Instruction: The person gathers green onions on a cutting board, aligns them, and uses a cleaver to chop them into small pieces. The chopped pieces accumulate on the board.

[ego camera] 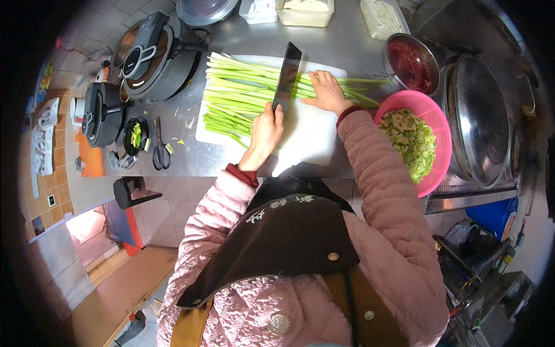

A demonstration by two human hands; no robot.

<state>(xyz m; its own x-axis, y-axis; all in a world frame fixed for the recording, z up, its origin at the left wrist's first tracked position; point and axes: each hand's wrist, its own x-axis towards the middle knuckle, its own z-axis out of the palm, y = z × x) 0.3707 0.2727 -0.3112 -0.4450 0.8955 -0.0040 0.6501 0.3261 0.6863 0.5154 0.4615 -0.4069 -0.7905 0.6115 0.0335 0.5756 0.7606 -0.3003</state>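
Observation:
Long pale-green vegetable stalks (243,91) lie side by side across a white cutting board (314,147); their exact kind is unclear. My left hand (266,130) is closed on the handle of a cleaver (288,73) with a dark blade, which stands crosswise over the stalks. Whether its edge has cut through is hidden. To the right of the blade, my right hand (327,93) presses on the stalks with its fingers apart. Their thinner green ends run past the board's right edge. A pink plastic basket (444,143) of chopped green pieces (409,139) stands beside my right forearm.
A metal bowl of dark red food (409,63) and a large round metal lid (481,121) are at right. Scissors (161,149), a small black bowl (135,135) and electric cooking appliances (160,56) stand at left. Plastic food containers (305,17) line the metal counter's (342,47) far side.

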